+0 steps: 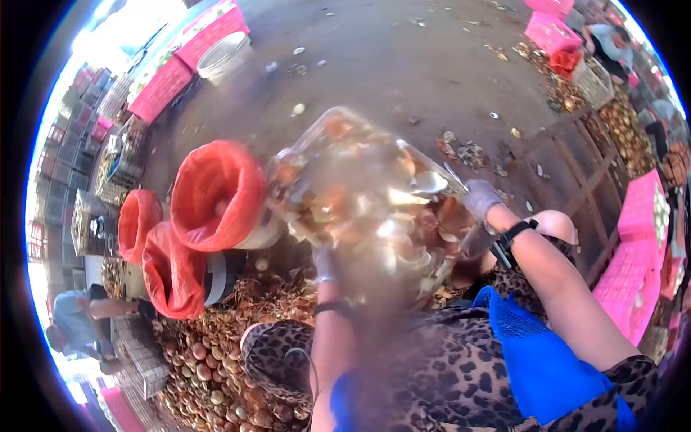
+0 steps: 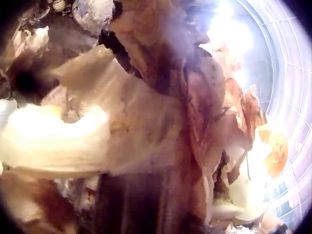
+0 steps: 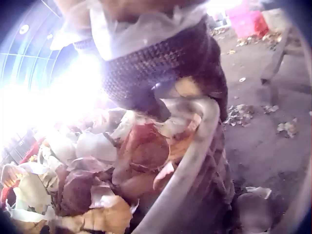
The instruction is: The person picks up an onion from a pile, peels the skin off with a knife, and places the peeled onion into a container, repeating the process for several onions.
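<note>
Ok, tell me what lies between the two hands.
In the head view, onion peels heaped in the crate lie between the left hand and right hand.

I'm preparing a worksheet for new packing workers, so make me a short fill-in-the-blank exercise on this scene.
1. The basket holds papery skins from ____.
2. In the head view, the bags left of the basket are coloured ____.
3. There, the hand nearer those bags is the wearer's ____ one.
4. The cloth draped over the leopard-print clothes is coloured ____.

Missing words: onions; red; left; blue.
</note>
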Demonstrator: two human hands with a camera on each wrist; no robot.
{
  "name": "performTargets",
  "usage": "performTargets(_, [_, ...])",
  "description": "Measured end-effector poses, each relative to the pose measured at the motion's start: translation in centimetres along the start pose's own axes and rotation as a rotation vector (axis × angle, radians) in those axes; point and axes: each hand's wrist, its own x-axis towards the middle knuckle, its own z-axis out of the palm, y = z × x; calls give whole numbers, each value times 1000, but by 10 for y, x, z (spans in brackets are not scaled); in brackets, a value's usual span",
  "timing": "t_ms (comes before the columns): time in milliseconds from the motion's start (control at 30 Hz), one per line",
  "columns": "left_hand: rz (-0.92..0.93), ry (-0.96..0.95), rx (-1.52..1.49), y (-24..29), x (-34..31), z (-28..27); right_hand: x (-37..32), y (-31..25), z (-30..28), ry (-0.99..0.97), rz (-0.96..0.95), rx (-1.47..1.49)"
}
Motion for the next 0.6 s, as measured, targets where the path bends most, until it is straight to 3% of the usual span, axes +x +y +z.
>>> performTargets(67, [26,-97,70,-8,23,-12,-21,-17,-13,-15,24,-16])
performTargets(133, [-566,-43,-482,34,45,-12,-28,-21,-8,14,68,-35])
performTargets(200, [-489,-143,-497,29,64,-14,-28,-21,1,-24,49,-56])
performTargets(233, [-669,-158,-636,69,67,-25,-29,-24,3,-46,35,-66])
performTargets(267, [-519,-196,-370,78,68,-31,-33,-27,2,-57,12,-85])
performTargets(333, [-698,-200,-251,71,90,-40,-40,-35,-1,-132,30,-126])
performTargets(400, [-461,-98,-75,118,95,-46,-38,-44,-4,-192,-25,-245])
performTargets(500, [-447,-243,-20,154,71,-69,-27,-54,-6,-177,-385,-620])
performTargets(533, [-217,-34,-564,176,43,-79,-34,-66,-16,-124,-419,-634])
performTargets(567, [-101,-6,-272,244,10,-121,-44,-80,-26,2,-360,-434])
performTargets(600, [-82,73,-291,248,2,-140,-24,-67,-17,-29,-282,-54])
